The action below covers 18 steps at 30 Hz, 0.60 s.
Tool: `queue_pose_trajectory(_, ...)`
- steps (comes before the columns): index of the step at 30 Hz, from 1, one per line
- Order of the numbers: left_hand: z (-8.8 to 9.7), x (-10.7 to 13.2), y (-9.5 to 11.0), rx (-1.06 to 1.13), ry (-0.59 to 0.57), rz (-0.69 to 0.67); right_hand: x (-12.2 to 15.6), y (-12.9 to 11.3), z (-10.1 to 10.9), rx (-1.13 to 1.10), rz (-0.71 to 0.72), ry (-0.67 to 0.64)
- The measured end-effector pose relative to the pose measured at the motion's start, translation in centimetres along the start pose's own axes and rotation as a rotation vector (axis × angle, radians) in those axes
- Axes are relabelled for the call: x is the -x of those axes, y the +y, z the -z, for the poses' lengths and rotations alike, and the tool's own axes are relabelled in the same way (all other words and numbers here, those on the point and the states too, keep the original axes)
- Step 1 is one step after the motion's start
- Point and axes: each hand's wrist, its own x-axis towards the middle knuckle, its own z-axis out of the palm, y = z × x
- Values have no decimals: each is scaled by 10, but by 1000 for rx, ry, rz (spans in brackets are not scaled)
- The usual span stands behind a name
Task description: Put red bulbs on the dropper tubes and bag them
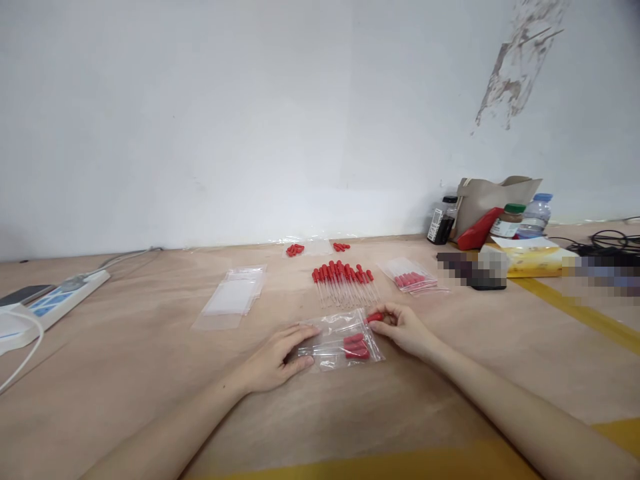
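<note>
A clear zip bag lies flat on the table in front of me, holding a few droppers with red rubber bulbs. My left hand rests on the bag's left end, thumb and fingers spread apart. At the bag's right-hand mouth, my right hand pinches the red bulb of another dropper, whose glass tube points left into the bag. Just beyond the bag, a row of several red-bulbed droppers is laid side by side.
Flat unused-looking bags lie left. Filled bags lie right. Loose red bulbs sit near the wall. A power strip is far left. Bottles, a grey bag and a yellow tissue pack stand back right.
</note>
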Motion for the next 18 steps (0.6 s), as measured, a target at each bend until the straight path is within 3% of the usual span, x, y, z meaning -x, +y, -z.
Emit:
queue_pose_trajectory(5,2,-1,3,-13,-21,7,-1,-5,2,196,111,-87)
queue_pose_trajectory(14,1,-1,3,-6,-3,-14,0,-8,-6,-82,-53,-182)
queue_pose_trajectory(18,1,-2,2,-5,-11,-39,-2,-6,1,-30,-115,-159)
